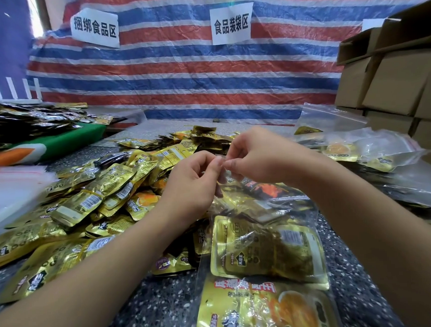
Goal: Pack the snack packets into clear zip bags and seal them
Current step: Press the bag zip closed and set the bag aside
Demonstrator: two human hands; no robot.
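Note:
A clear zip bag [265, 255] holding several gold snack packets lies on the speckled table [151, 312] in front of me. Its far end is lifted. My left hand [195, 181] and my right hand [253, 159] meet above it, and the fingers and thumbs of both pinch the bag's top edge close together. A big loose heap of gold snack packets [92, 203] spreads over the table to the left and behind my hands.
Filled clear bags [362, 149] lie at the right. A stack of empty zip bags [10, 189] sits at the left edge. Cardboard boxes [391, 81] stand at the back right. A striped tarp with paper signs [232, 24] closes the back.

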